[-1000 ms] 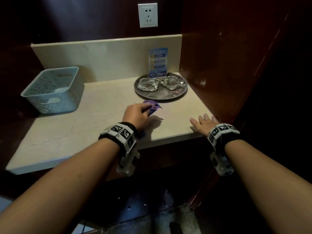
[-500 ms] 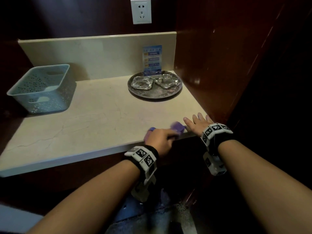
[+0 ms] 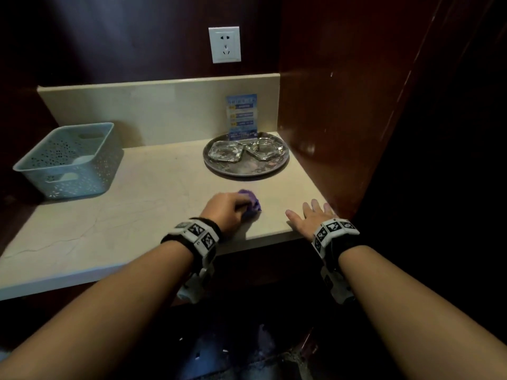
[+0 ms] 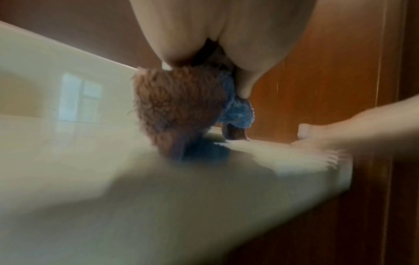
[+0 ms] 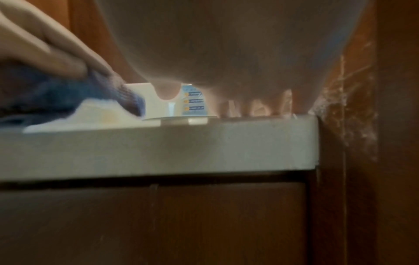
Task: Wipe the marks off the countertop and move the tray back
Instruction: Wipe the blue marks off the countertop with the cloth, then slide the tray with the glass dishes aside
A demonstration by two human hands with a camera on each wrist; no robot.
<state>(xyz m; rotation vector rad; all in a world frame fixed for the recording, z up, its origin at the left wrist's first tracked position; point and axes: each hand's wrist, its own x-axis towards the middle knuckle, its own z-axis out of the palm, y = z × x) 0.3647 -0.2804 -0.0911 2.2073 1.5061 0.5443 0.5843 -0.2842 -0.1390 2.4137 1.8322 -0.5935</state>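
Wiping is underway, tray move not started, as I judge it. Left hand has its fingers curled round a bunched purple cloth and presses it onto the bench, near the front edge and just left of the right hand; the left wrist view shows the wad touching the surface. Right hand lies flat, fingers straight and spread, holding nothing, at the front right corner close to the wooden side panel. No marks visible on the pale stone from here, too dim to say whether any remain, so I can't call the wipe finished. The round metal tray sits at the back right, against the backsplash and nearly touching the side panel, carrying 2 glass ashtrays and a small blue sign card at its rear. Where "back" is for the tray can't be told. Room: the bench middle is bare between the tray and the perforated basket at the far left, which overhangs the left end. The right side is boxed in by the panel, the rear by the backsplash; the front edge is open, and the cloth works close to it. Sliding the tray leftward has the freest path.
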